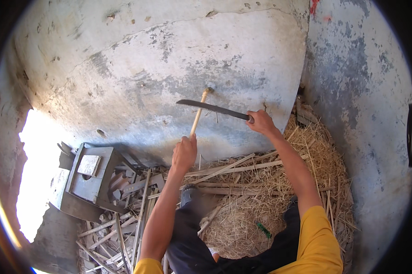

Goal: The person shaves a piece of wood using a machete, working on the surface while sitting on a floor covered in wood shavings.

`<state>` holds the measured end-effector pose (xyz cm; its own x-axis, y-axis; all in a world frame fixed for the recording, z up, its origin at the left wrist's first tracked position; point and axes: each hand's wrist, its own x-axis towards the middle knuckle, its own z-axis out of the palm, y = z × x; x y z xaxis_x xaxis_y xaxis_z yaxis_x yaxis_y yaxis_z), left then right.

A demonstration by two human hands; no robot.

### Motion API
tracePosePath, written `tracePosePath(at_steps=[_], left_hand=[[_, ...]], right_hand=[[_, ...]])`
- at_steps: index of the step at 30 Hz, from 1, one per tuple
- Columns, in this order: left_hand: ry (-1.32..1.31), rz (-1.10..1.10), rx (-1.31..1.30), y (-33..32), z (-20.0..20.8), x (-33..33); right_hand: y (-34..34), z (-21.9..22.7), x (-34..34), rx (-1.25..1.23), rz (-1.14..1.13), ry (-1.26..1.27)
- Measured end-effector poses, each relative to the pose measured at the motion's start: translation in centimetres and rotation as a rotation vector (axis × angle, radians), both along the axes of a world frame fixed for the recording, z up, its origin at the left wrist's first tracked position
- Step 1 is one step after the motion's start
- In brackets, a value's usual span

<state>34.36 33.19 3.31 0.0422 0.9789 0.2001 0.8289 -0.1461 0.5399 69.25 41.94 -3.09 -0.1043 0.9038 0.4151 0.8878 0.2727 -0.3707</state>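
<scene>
The left hand (184,153) grips a pale stick (198,113) upright before the wall (169,59); the right hand (260,121) clasps a machete (211,108), its blade seemingly touching the stick's top; straw (261,205) covers the floor below.

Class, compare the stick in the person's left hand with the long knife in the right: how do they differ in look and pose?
The stick is pale, round wood; the long knife has a dark, flat blade. The stick stands nearly upright, leaning slightly right, while the knife lies almost level, tip pointing left. The left hand grips the stick at its lower end; the right hand grips the knife's right end. Both are slim, and they cross before the wall.
</scene>
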Motion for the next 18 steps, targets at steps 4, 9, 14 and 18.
tracePosePath(at_steps=[4,9,14,18], left_hand=[[0.01,0.036,0.04,-0.1,2.1,-0.5],[0.004,-0.011,0.097,0.5,1.5,-1.1],[0.029,0.009,0.086,0.4,1.6,-1.2],[0.017,-0.022,0.111,0.5,1.3,-0.8]], right_hand=[[0.5,1.1,0.5,-0.029,0.048,-0.111],[1.1,0.8,1.2,-0.026,-0.066,0.035],[0.1,1.8,0.9,-0.087,-0.074,-0.035],[-0.4,1.0,1.9,-0.067,-0.088,0.029]])
